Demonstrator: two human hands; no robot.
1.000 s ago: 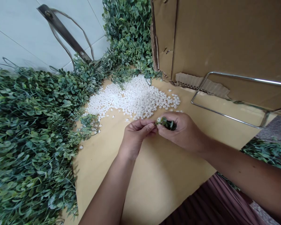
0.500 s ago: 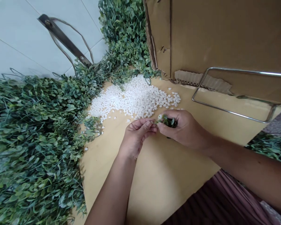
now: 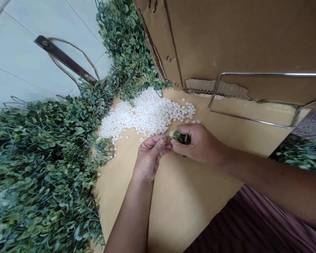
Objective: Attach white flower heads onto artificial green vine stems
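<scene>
My right hand (image 3: 196,142) is closed around an artificial leaf sprig (image 3: 183,138), whose green leaves show between thumb and fingers. A small white piece (image 3: 171,134) sits at the sprig's tip. Right against it, my left hand (image 3: 152,151) pinches with thumb and fingertips at the sprig's end; the exact spot it grips is hidden by the fingers. Just beyond both hands lies a heap of small white plastic pieces (image 3: 150,112), spread over the tan cardboard sheet (image 3: 173,200).
Dense artificial foliage (image 3: 42,168) is piled on the left, with more foliage (image 3: 126,38) at the back. A large cardboard box (image 3: 239,38) stands behind on the right, a bent metal wire frame (image 3: 250,119) before it. A dark strap-like bar (image 3: 65,59) sticks up at upper left.
The camera view has shifted and turned slightly, so the scene sits differently. Both hands keep the same hold, fingertips together at the sprig's end.
</scene>
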